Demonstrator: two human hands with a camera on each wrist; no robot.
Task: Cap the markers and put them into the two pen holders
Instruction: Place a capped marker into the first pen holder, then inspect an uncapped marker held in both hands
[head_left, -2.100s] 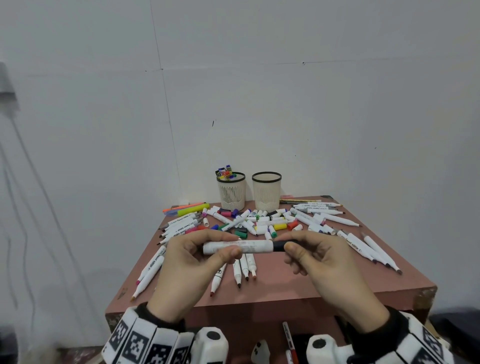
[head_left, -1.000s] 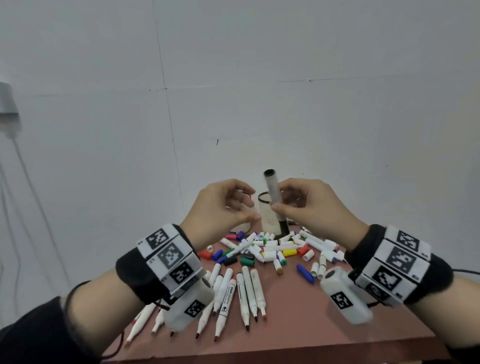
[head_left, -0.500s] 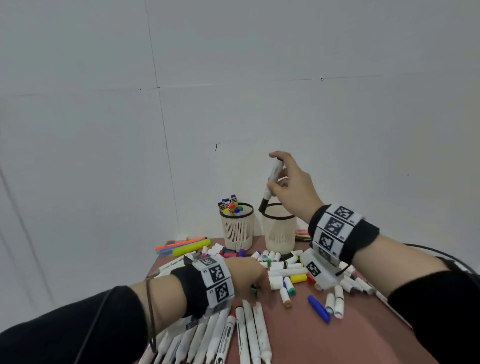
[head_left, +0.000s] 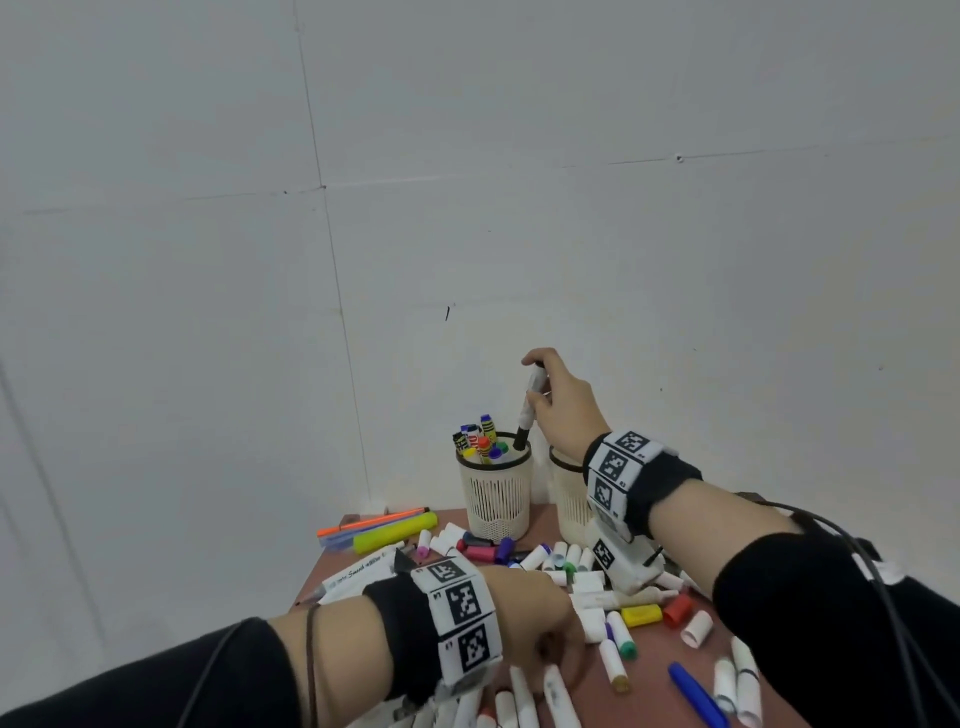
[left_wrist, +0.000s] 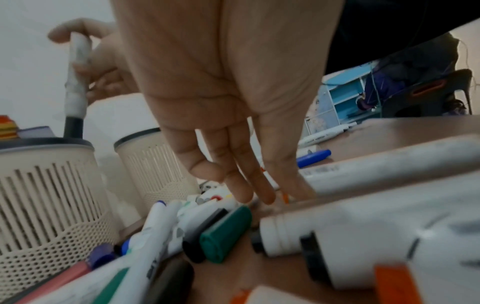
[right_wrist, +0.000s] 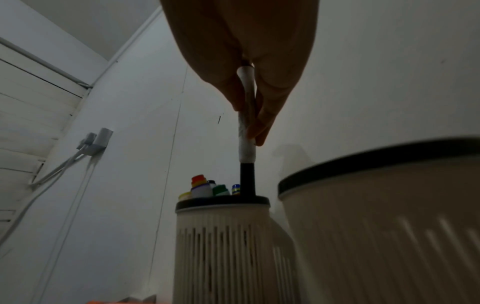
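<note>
Two pen holders (head_left: 496, 488) stand side by side at the table's (head_left: 654, 670) far edge, and the right hand (head_left: 563, 402) above them has a marker (head_left: 529, 410) upright, its lower end inside the left holder's rim. Loose markers and caps (head_left: 587, 587) lie before the holders, mid-table, and the left hand (head_left: 535, 618) is down among them toward the near edge.

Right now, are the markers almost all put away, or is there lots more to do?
Lots more. A few capped markers already stand in the left holder. The right hand is lowering a black-capped marker into it. The left hand reaches into the pile of loose markers and caps on the table.
</note>
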